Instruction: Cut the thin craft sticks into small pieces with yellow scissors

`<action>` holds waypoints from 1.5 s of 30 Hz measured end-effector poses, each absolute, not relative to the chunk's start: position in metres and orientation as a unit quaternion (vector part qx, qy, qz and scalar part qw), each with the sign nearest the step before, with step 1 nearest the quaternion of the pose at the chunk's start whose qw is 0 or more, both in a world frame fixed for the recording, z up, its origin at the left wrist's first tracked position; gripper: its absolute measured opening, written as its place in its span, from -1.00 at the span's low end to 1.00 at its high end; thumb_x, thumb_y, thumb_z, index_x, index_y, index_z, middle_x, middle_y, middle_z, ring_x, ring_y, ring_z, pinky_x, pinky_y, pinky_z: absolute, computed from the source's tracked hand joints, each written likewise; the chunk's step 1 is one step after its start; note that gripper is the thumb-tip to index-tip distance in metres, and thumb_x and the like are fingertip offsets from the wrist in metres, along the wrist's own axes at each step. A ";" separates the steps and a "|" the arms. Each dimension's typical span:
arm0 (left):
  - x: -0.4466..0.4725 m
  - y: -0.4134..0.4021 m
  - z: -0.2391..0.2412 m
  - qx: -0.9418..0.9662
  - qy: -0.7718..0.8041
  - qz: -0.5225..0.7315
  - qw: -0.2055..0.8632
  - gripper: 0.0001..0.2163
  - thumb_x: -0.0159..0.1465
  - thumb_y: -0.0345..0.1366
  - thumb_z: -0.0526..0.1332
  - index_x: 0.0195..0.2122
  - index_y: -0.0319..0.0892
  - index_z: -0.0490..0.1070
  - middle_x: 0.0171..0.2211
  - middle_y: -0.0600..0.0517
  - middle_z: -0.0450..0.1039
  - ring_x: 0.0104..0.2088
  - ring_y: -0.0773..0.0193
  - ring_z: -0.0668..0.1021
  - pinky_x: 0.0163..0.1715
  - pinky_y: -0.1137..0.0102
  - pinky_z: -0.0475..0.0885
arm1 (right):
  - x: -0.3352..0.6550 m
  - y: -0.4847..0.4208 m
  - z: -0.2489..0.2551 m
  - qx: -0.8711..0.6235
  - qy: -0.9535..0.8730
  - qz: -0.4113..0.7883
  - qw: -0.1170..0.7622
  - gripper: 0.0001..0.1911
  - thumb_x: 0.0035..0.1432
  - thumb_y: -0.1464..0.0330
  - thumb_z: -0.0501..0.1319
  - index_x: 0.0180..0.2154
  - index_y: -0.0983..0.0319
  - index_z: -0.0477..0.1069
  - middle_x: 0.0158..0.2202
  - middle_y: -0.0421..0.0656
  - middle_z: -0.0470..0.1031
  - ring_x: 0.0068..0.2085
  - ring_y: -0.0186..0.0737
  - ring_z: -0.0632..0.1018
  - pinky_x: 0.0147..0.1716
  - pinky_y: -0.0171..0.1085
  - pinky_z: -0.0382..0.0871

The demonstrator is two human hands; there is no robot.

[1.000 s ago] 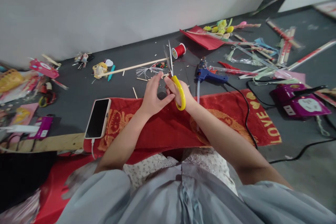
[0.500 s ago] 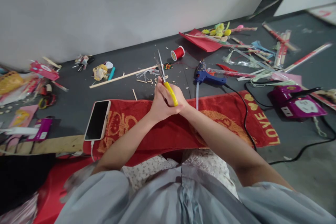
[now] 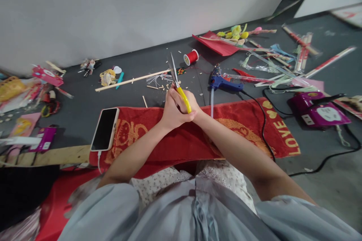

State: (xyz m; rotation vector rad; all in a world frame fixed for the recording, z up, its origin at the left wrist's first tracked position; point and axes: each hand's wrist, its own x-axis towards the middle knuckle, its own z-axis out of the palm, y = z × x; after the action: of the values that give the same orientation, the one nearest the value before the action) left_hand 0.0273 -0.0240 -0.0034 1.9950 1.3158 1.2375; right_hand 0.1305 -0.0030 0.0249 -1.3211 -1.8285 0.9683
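Note:
My left hand [image 3: 171,110] and my right hand [image 3: 192,101] are clasped together above the near edge of the table. Between them sits a pair of scissors [image 3: 183,99] with a yellow handle, its metal blades pointing up and away from me. My left thumb lies across the base of my right hand. Several fingers are hidden where the hands overlap. Under my hands and forearms lies a red towel [image 3: 175,147]. Just past the blades are a thin wooden stick [image 3: 127,81], white strands [image 3: 161,79] and small cut bits of wood.
To the right lie a blue glue gun [image 3: 226,84] with its cord, a red thread spool [image 3: 191,57], red paper [image 3: 216,45] and a purple power strip [image 3: 318,109]. At left are a phone [image 3: 105,130] on its cable and several small craft pieces.
Hardly anything differs. My hands and the scissors keep the same hold and place, and the view shifts very slightly.

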 end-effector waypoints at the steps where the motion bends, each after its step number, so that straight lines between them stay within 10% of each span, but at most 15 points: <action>1: 0.027 -0.024 -0.003 0.723 0.477 0.448 0.223 -0.18 -0.12 -0.12 0.42 0.12 -0.14 0.05 0.15 -0.22 0.17 0.22 -0.07 0.30 0.26 -0.01 0.23 | 0.130 -0.003 0.025 -0.505 -0.700 0.375 0.338 -0.54 0.23 -0.03 -0.12 -0.47 0.16 0.20 -0.49 -0.17 0.36 -0.48 -0.29 0.32 -0.43 -0.29 0.18; 22: 0.016 -0.014 -0.012 0.737 0.405 0.467 0.273 -0.13 0.04 0.29 0.19 0.25 -0.06 -0.09 0.24 -0.24 0.11 0.30 -0.02 0.24 0.19 0.11 0.32 | 0.130 -0.004 0.025 -0.490 -0.637 0.460 0.378 -0.50 0.19 -0.10 -0.06 -0.43 0.18 0.27 -0.50 -0.18 0.42 -0.47 -0.28 0.43 -0.43 -0.29 0.23; 29: -0.007 -0.021 0.033 0.773 0.363 0.517 -0.050 -0.87 0.32 -0.25 0.06 -0.17 -0.08 0.34 -0.18 -0.03 0.45 -0.11 0.22 0.51 -0.10 0.25 0.43 | 0.153 -0.010 0.042 -0.616 -0.672 0.251 0.324 -0.49 0.16 -0.14 -0.01 -0.39 0.18 0.24 -0.42 -0.08 0.46 -0.40 -0.17 0.45 -0.40 -0.24 0.17; 35: -0.018 -0.011 0.039 0.744 0.434 0.481 -0.161 -0.81 0.32 -0.23 0.09 -0.08 -0.13 0.34 -0.10 -0.10 0.45 -0.02 0.16 0.50 0.05 0.16 0.37 | 0.158 -0.013 0.043 -0.580 -0.726 0.191 0.315 -0.42 0.18 -0.13 -0.03 -0.24 0.25 0.32 -0.36 -0.02 0.50 -0.35 -0.11 0.50 -0.35 -0.22 0.22; 45: -0.027 -0.004 0.035 0.711 0.463 0.518 -0.105 -0.84 0.34 -0.19 0.13 -0.26 -0.15 0.41 -0.34 0.05 0.55 -0.33 0.39 0.60 -0.28 0.47 0.51 | 0.161 -0.019 0.051 -0.553 -0.752 0.167 0.316 -0.43 0.15 -0.11 0.01 -0.17 0.27 0.31 -0.32 -0.01 0.50 -0.34 -0.12 0.48 -0.33 -0.21 0.24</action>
State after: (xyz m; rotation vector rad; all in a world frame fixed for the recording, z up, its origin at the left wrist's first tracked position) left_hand -0.0272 -0.0042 0.0347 2.3971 1.5595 1.7472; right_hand 0.1610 -0.0185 0.0509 -1.4570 -1.9815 0.4406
